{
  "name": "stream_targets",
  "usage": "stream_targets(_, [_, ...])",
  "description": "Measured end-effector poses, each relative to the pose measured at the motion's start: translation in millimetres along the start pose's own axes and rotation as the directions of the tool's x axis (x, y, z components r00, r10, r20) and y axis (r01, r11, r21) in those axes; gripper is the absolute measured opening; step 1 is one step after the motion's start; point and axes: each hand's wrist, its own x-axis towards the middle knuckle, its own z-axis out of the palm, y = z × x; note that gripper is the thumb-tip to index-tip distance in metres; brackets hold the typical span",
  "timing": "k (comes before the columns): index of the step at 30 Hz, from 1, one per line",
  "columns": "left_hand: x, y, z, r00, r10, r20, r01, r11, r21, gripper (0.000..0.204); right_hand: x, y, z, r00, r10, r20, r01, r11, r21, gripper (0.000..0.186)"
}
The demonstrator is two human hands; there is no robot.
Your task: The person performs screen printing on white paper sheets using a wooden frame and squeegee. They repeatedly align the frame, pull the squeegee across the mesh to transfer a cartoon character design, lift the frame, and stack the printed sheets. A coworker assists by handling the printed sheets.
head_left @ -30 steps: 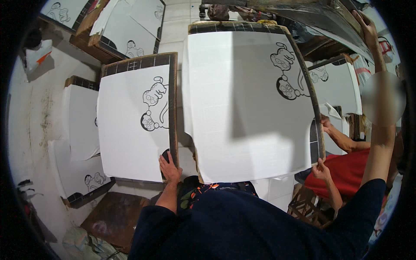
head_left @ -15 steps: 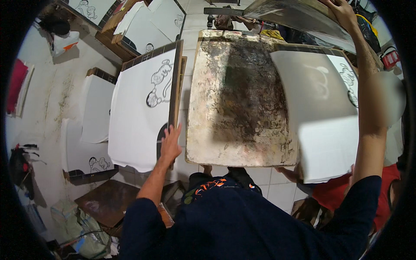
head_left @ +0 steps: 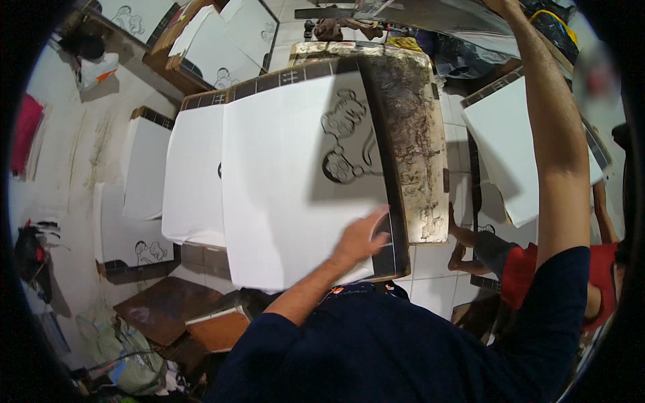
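A board (head_left: 396, 248) draped with white cloth (head_left: 282, 168) lies partly over the paint-stained table (head_left: 423, 134). A cartoon monkey outline (head_left: 346, 134) is printed on the cloth, under a shadow. My left hand (head_left: 363, 238) rests over the board's dark right border, slightly blurred, its thumb and fingers apart. Up at the top edge, my right hand (head_left: 502, 5) grips the raised, tilted screen-printing frame (head_left: 450, 19); its fingertips are cut off by the picture's edge.
Another cloth-covered board (head_left: 193, 174) stands to the left. On the right, a second board with white cloth (head_left: 507, 144) is beside a person in red (head_left: 521, 275). More printed cloths (head_left: 225, 40) lie at the back left. Plastic sacks (head_left: 127, 356) sit at the lower left.
The cloth-covered board has moved right from beside the table onto it, along with my left hand. The other board has moved off the table to the right. The raised frame has shifted slightly.
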Motion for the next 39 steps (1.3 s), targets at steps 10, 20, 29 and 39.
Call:
stream_targets(10, [-176.6,-238.9,-194.2,0.443,-0.685,-0.578,0.654,0.689,-0.314,0.068,6.0,3.8,3.1,0.999,-0.036,-0.028,0.035,0.999,-0.004,0.086])
stream_targets(20, [-39.6,-182.9,-184.1,0.656,-0.603,-0.454,0.660,0.750,-0.044,0.070,30.8,-1.7,-4.1,0.998,-0.049,-0.031,0.051,0.997,0.053,0.084])
stream_targets(29, [-23.0,-183.6,-169.5,0.594,-0.678,-0.433,0.727,0.682,-0.071,0.074,74.7,1.8,-7.7,0.996,-0.087,-0.027,0.086,0.996,-0.018,0.094])
stream_targets(39, [-16.2,-194.4,-167.6,0.470,-0.743,-0.476,0.803,0.584,-0.117,0.093,82.4,2.0,-13.9,0.991,-0.125,-0.054,0.124,0.992,-0.012,0.087])
